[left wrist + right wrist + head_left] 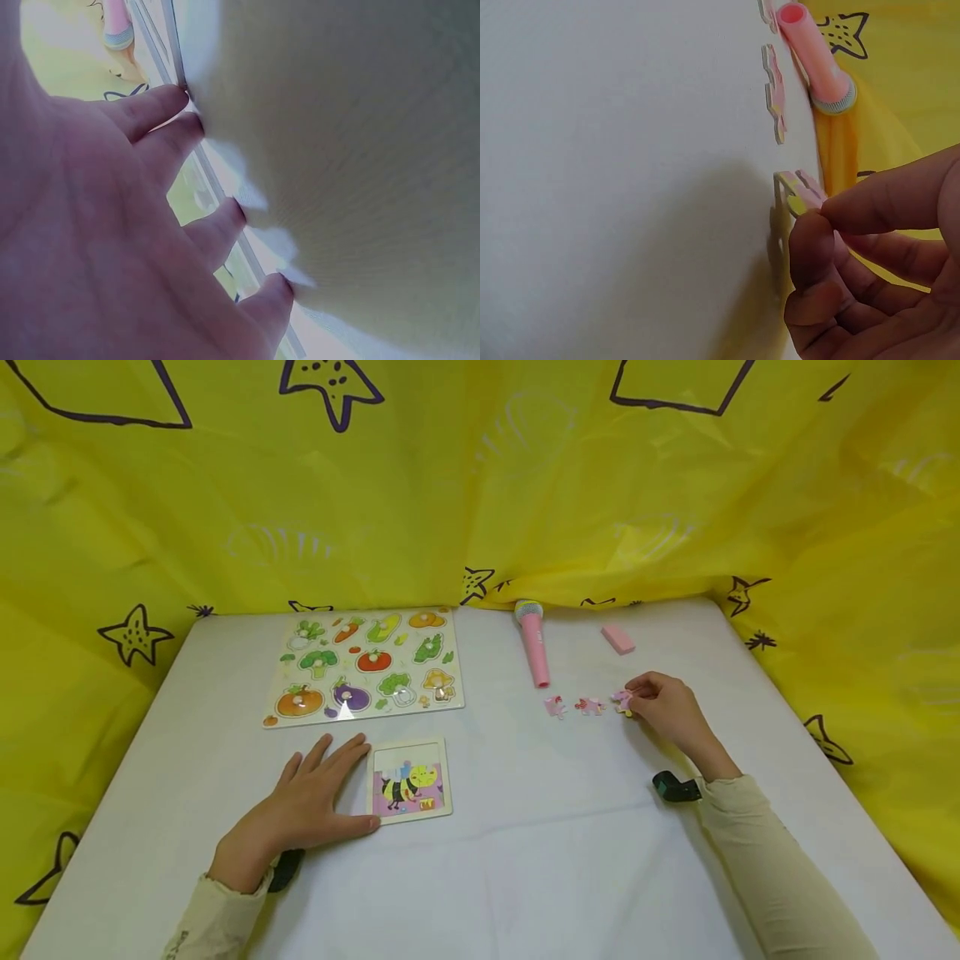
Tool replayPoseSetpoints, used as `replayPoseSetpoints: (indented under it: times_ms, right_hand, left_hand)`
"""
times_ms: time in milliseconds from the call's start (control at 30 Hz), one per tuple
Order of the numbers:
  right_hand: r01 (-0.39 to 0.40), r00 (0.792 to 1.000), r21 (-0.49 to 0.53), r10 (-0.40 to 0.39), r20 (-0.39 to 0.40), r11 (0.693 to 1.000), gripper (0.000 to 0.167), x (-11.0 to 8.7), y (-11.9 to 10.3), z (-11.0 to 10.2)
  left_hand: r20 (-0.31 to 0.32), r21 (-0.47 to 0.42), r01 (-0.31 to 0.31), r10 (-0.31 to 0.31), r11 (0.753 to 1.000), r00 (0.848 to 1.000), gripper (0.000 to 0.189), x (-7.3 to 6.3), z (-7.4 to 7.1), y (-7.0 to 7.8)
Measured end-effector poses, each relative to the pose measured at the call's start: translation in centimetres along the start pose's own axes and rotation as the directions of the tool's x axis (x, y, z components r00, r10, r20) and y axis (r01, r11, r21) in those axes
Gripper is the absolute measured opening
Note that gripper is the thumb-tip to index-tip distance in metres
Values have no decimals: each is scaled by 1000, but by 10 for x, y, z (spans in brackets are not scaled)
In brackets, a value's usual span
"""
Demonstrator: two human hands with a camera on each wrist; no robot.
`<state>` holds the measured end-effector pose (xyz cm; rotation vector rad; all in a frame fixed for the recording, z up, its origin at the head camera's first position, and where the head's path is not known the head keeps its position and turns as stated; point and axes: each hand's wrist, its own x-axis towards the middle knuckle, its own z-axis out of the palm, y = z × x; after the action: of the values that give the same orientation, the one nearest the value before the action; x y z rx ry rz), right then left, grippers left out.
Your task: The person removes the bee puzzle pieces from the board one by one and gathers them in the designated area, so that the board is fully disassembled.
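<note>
Between thumb and fingertips my right hand (667,708) pinches a pink and yellow jigsaw piece (622,701); the right wrist view shows the piece (801,193) at or just above the cloth. Two more pieces lie in a row to its left, a middle one (590,705) and an end one (555,707). My left hand (315,797) rests with spread fingers at the left side of a small square puzzle board (447,777), thumb at its lower left corner. A bee picture (408,787) fills the lower part of the board's frame; its top strip is bare.
Behind the left hand lies a vegetable peg puzzle (341,681). A pink toy microphone (536,647) and a pink block (618,640) lie at the back right. White cloth (510,877) covers the table, and yellow patterned sheeting (420,510) hangs behind and at both sides.
</note>
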<state>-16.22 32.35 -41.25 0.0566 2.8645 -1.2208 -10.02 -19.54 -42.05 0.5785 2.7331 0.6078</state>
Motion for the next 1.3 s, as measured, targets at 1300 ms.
replayPoseSetpoints:
  times_ms: [1300]
  right_hand:
    - [168, 986, -41, -169, -6, 985, 21, -3, -42, 44]
  left_hand:
    - [15, -9, 18, -18, 1000, 1000, 108, 1, -1, -1]
